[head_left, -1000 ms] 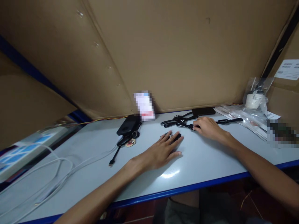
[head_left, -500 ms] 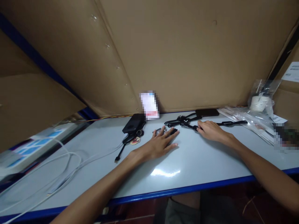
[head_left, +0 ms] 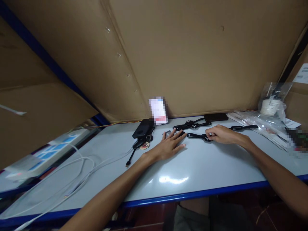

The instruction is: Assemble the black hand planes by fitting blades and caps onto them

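Note:
My left hand lies on the table with its fingers spread. Under its fingertips are a small clear piece and a small black piece, both partly covered. My right hand is closed in a pinch on a glossy black strap, near a buckle-like part at its right end. Behind it lies a heap of similar black straps with metal bits. Another black strap rests just right of my right hand.
A black power bank with cables and a keyring sits left. A lit phone leans on the cardboard wall. A dark flat phone-like slab, plastic bags and a bagged white cup stand right. A power strip lies far left.
The strap in my right hand has come slightly toward me and now lies apart from the heap. My left hand stays spread in place. The view has shifted a little.

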The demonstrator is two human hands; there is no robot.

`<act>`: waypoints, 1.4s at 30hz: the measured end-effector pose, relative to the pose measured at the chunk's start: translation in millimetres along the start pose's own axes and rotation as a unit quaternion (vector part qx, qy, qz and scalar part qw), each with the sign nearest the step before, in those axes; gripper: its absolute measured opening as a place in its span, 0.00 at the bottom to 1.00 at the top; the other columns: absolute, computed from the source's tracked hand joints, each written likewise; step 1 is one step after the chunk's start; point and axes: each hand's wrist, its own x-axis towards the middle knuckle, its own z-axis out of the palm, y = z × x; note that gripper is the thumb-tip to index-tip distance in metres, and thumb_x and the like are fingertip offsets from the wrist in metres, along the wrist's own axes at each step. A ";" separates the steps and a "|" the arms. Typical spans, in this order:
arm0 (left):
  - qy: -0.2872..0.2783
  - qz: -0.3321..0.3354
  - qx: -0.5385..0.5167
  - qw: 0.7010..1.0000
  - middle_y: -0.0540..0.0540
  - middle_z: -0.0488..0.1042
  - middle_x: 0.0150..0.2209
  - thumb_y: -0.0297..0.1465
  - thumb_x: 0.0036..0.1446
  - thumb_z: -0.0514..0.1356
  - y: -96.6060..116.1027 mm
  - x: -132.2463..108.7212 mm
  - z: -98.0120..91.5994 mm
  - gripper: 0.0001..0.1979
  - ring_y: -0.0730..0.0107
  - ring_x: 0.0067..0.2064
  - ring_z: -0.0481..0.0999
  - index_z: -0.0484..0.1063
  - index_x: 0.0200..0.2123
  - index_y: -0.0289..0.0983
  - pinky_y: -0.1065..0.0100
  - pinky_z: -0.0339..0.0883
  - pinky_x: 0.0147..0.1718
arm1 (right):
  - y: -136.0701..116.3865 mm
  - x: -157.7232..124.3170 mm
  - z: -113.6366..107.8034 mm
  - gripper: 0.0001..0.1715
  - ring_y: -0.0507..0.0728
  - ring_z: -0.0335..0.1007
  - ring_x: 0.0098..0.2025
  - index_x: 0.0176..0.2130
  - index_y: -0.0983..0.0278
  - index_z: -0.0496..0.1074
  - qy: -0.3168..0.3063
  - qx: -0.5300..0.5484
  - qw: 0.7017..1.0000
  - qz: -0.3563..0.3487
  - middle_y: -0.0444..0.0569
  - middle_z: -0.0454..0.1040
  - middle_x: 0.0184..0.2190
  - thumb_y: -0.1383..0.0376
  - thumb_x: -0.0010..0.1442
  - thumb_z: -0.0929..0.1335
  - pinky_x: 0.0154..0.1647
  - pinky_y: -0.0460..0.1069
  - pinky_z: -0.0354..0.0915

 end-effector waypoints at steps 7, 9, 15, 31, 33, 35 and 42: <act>0.062 -0.018 -0.099 0.993 0.41 0.40 0.77 0.49 0.75 0.39 -2.4 4.6 -0.5 0.35 0.45 0.77 0.38 0.32 0.77 0.44 0.32 0.36 0.70 | -18.1 -3.8 -4.0 0.05 0.52 0.63 0.27 0.30 0.63 0.75 -0.072 0.106 0.992 -0.022 0.42 0.70 0.23 0.70 0.57 0.69 0.31 0.48 0.54; 0.105 -0.014 -0.132 0.986 0.40 0.40 0.77 0.46 0.75 0.41 -3.7 6.1 -2.0 0.34 0.47 0.77 0.41 0.32 0.77 0.44 0.36 0.42 0.70 | -23.6 -2.2 4.2 0.06 0.53 0.64 0.27 0.29 0.63 0.75 -0.047 0.112 0.992 -0.023 0.43 0.72 0.24 0.70 0.57 0.69 0.31 0.49 0.55; 0.312 0.032 -0.125 0.941 0.36 0.72 0.62 0.36 0.72 0.50 0.7 4.9 -7.5 0.26 0.53 0.63 0.71 0.58 0.70 0.39 0.48 0.63 0.63 | -23.5 9.8 36.4 0.12 0.53 0.63 0.27 0.34 0.62 0.76 0.042 0.141 0.986 -0.083 0.44 0.73 0.24 0.75 0.57 0.65 0.32 0.49 0.55; 0.091 0.111 -0.022 0.989 0.40 0.75 0.45 0.38 0.70 0.55 33.3 -2.6 -3.8 0.21 0.56 0.44 0.77 0.71 0.61 0.37 0.56 0.71 0.44 | -31.5 10.9 33.7 0.11 0.55 0.68 0.29 0.44 0.64 0.78 0.099 0.165 0.981 -0.026 0.47 0.76 0.28 0.71 0.60 0.70 0.33 0.50 0.61; 0.086 0.116 -0.021 0.989 0.40 0.77 0.45 0.39 0.70 0.54 32.1 -1.5 -3.2 0.20 0.56 0.44 0.78 0.72 0.59 0.37 0.56 0.71 0.44 | -29.5 12.3 36.2 0.03 0.54 0.67 0.29 0.37 0.63 0.77 0.082 0.166 0.982 -0.036 0.46 0.75 0.27 0.67 0.59 0.73 0.32 0.50 0.60; 0.081 0.124 -0.021 0.989 0.40 0.78 0.46 0.38 0.71 0.54 32.1 -1.0 -3.6 0.20 0.56 0.44 0.79 0.72 0.60 0.37 0.57 0.70 0.43 | -25.8 15.0 40.1 0.03 0.54 0.67 0.28 0.35 0.62 0.76 0.083 0.168 0.982 -0.035 0.43 0.74 0.25 0.69 0.59 0.73 0.31 0.49 0.59; 0.084 0.117 0.004 0.990 0.41 0.80 0.44 0.37 0.71 0.55 35.5 -2.1 -7.2 0.19 0.57 0.41 0.80 0.73 0.60 0.38 0.61 0.68 0.38 | -20.9 21.8 52.5 0.10 0.53 0.67 0.30 0.37 0.63 0.75 0.173 0.131 0.976 0.009 0.43 0.74 0.27 0.76 0.60 0.67 0.34 0.48 0.58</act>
